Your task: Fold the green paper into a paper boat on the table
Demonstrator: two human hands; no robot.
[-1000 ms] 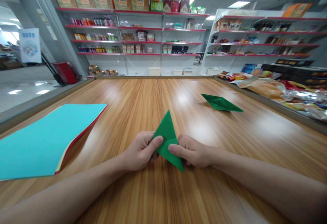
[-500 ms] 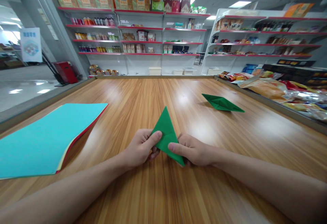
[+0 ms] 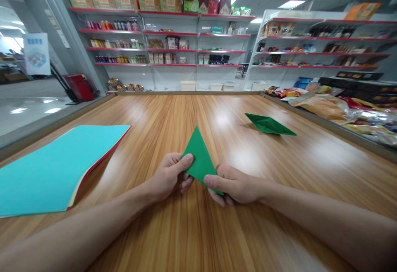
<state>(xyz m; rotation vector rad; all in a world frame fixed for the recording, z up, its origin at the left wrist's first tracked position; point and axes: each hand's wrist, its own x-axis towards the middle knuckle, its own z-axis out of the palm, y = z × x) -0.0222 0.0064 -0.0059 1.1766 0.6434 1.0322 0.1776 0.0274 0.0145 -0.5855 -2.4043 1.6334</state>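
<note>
Evidently pinching a folded green paper (image 3: pixel 201 155) from both sides, with the fingers of the left hand (image 3: pixel 167 175) closed on its left edge and those of the right hand (image 3: pixel 234 183) on its lower right corner, thumbs on top. Seemingly held just above the surface (image 3: pixel 173 239), point away from the body. Probably midway through working a fold; likely to call next for lined-up edges and a firm crease. Reaching in low from both sides, wrists nearly straight. Farther out, resting well apart: another green paper shape (image 3: pixel 269 125) to the right, coloured sheets (image 3: pixel 68 164) to the left.
</note>
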